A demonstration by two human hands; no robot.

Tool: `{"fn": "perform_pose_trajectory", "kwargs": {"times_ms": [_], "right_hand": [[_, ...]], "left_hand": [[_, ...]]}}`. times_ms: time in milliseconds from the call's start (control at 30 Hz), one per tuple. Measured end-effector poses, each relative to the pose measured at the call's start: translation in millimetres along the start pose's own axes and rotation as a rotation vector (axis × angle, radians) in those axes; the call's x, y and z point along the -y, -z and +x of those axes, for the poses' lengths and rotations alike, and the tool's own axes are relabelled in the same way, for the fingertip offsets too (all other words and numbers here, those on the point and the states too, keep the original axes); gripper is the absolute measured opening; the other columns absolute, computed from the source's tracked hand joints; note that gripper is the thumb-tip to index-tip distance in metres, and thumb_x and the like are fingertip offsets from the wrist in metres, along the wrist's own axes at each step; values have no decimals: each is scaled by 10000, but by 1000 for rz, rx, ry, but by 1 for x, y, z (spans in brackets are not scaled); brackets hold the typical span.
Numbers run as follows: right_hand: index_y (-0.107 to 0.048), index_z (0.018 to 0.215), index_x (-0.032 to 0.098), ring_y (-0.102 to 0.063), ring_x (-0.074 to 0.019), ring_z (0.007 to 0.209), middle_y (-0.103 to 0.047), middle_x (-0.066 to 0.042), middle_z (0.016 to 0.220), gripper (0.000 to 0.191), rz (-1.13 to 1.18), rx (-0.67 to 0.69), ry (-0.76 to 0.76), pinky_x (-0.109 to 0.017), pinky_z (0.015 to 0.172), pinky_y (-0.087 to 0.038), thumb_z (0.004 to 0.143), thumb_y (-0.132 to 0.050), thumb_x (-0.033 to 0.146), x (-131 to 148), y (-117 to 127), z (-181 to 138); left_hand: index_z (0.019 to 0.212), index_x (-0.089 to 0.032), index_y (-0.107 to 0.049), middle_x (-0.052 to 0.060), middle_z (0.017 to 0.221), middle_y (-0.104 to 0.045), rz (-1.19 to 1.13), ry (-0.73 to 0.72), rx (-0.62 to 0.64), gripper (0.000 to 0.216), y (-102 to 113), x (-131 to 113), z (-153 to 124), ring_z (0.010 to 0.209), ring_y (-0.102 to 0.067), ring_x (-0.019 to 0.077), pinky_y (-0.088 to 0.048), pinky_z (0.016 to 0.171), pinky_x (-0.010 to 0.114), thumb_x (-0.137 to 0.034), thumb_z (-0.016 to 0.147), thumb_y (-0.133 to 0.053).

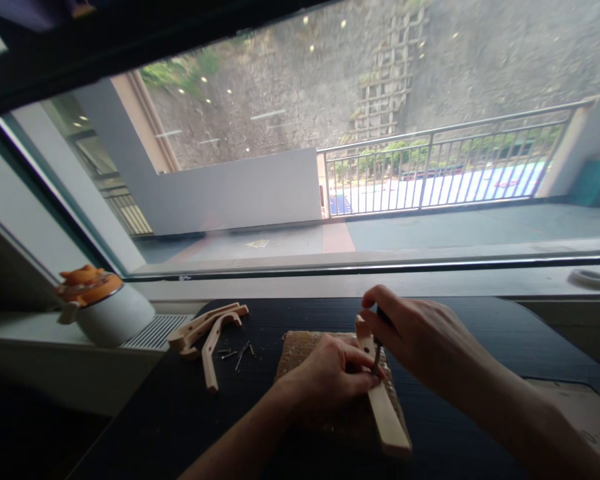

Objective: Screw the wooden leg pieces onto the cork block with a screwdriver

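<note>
My right hand (407, 330) is closed round the dark handle of a screwdriver (378, 357), whose metal shaft points down at a pale wooden piece (389, 420). At the shaft's lower end, the thumb and fingers of my left hand (333, 370) pinch together against the wood; whatever is between them is hidden. The wooden piece slants over a brown woven-looking pad (300, 343) and has a dark hole near its far end. To the left lie a curved wooden piece (210, 353), more wooden pieces (190, 330) in a pile, and several small screws (240, 357).
All this rests on a black table (165, 407) against a window sill (280, 288). A white pot with an orange animal-shaped lid (113, 313) stands at left. A flat dark-edged device (570, 407) lies right of my forearm; a pale roll (587, 279) sits on the sill.
</note>
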State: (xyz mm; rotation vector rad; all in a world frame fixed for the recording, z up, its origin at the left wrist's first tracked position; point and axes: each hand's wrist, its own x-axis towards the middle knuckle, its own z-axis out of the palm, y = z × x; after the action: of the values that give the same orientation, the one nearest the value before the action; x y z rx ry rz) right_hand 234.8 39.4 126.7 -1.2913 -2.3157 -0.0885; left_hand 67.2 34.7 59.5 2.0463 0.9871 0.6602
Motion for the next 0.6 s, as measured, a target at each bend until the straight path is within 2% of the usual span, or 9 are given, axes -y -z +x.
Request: {"fn": "perform_pose_trajectory", "kwargs": {"times_ms": [67, 200, 267, 400, 500, 600], "right_hand": [[-558, 947, 223, -590, -165, 520, -638, 20, 604, 130, 18, 2, -4, -244, 491, -274, 884, -460, 279, -1, 1, -2], [-514, 1176, 245, -616, -156, 642, -678, -19, 865, 323, 106, 9, 99, -246, 539, -330, 867, -438, 187, 2, 5, -8], [-498, 1204, 261, -614, -143, 665, -669, -14, 912, 372, 163, 25, 123, -241, 555, -345, 858, -431, 142, 4, 6, -11], [-516, 1147, 279, -613, -132, 663, -675, 24, 842, 330, 218, 44, 121, -227, 558, -347, 858, -465, 129, 7, 4, -13], [-548, 1019, 252, -595, -132, 626, -669, 21, 788, 187, 187, 40, 139, -227, 540, -330, 872, -474, 162, 7, 3, -10], [-541, 902, 227, -548, -128, 520, -631, 28, 649, 70, 135, 24, 70, -230, 496, -292, 884, -473, 228, 4, 1, -6]], "left_hand": [[914, -205, -736, 3, 902, -663, 2, 16, 1, 190, 0, 0, 0, 840, -578, 148, -423, 745, 211, -276, 817, -588], [843, -200, -738, -19, 784, -636, -34, 34, 19, 180, 2, -4, 0, 776, -555, 131, -412, 707, 203, -277, 814, -578], [816, -184, -735, -22, 744, -618, -52, 27, 14, 169, 3, -6, -1, 745, -540, 121, -401, 691, 198, -258, 802, -583], [793, -170, -728, -22, 719, -596, -73, 23, 12, 155, 4, -8, -1, 698, -518, 105, -388, 654, 189, -226, 791, -583], [805, -178, -732, -18, 736, -609, -50, 30, 14, 154, 4, -7, -1, 717, -531, 111, -391, 653, 189, -229, 789, -588], [848, -194, -738, -9, 808, -637, -29, 10, 2, 164, 2, -5, -1, 797, -560, 130, -407, 703, 195, -254, 804, -592]]}}
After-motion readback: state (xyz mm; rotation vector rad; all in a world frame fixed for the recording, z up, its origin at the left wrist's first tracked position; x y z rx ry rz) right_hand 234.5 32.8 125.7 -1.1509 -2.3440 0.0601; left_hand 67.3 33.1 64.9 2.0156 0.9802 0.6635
